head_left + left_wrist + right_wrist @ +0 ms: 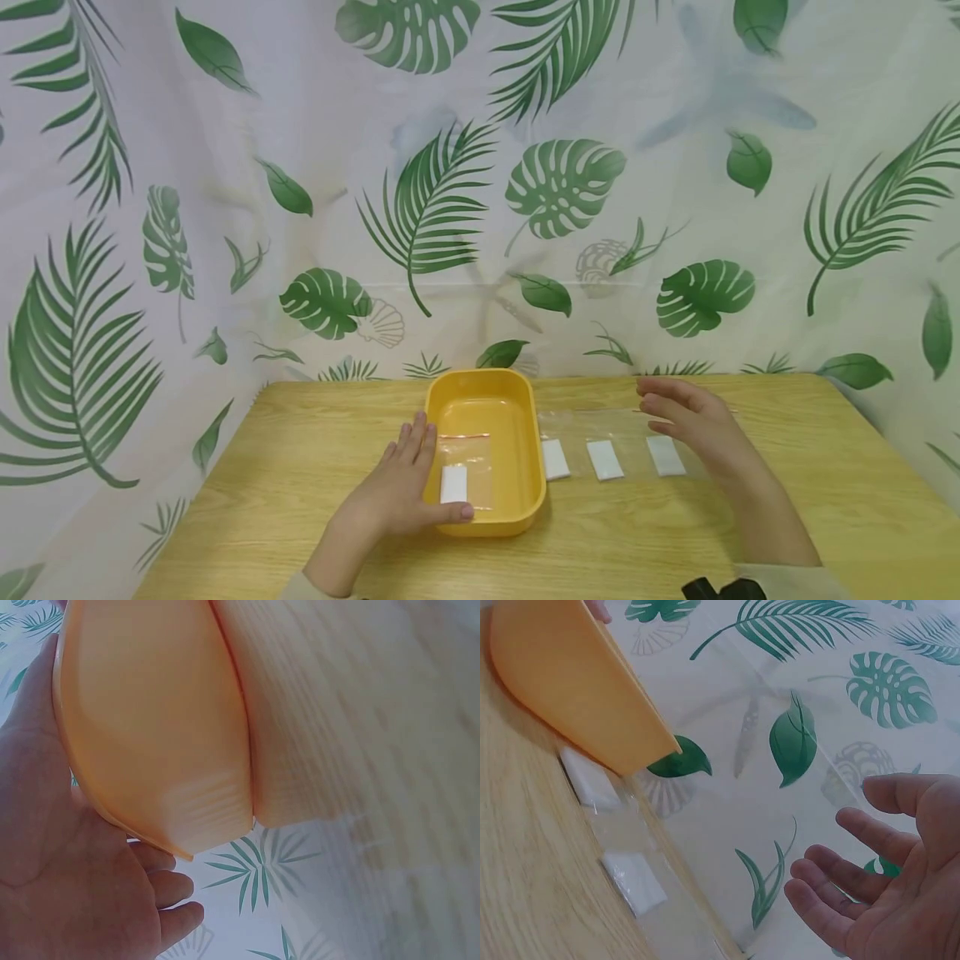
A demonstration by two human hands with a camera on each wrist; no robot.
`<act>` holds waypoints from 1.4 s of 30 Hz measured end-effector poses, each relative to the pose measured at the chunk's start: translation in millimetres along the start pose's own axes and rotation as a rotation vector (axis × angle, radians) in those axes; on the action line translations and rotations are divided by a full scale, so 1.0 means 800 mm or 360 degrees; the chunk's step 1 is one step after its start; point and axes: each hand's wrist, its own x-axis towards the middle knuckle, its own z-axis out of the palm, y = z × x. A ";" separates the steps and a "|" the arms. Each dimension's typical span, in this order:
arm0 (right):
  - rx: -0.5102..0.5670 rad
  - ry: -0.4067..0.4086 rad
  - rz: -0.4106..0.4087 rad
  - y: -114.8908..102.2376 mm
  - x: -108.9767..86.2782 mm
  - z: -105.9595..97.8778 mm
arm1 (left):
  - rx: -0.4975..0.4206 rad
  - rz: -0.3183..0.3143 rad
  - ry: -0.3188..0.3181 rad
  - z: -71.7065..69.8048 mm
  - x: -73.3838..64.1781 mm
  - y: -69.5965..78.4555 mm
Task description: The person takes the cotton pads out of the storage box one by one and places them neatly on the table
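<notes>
A yellow plastic tray (516, 458) stands on the table. Inside it, toward the near left, lies a clear zip bag (477, 467) holding a white rectangular piece (453, 485). My left hand (397, 487) rests against the tray's left side, fingers extended along the rim and thumb over the near left corner. To the right of the tray, several clear bags lie in a row, with white pieces (605, 460) in them. Above the right end of that row, my right hand (693, 417) is raised with fingers apart and nothing held, as the right wrist view confirms.
The wooden table (300, 433) reaches back to a leaf-printed curtain (480, 208), which also hangs along the left. A black object (723, 589) shows at the bottom edge by the right sleeve.
</notes>
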 end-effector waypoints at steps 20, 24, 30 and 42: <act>0.0381 -0.0125 -0.0065 -0.030 0.043 0.077 | 0.0003 -0.0043 0.0031 -0.006 0.003 -0.008; 0.0456 -0.0130 -0.0029 -0.040 0.052 0.097 | 0.0003 -0.0044 0.0029 -0.006 0.004 -0.008; 0.0579 -0.0126 -0.0009 -0.049 0.058 0.120 | 0.0010 -0.0024 0.0021 -0.004 0.004 -0.004; 0.0617 -0.0141 0.0149 -0.032 0.057 0.153 | 0.0023 -0.0022 0.0022 0.000 0.000 -0.001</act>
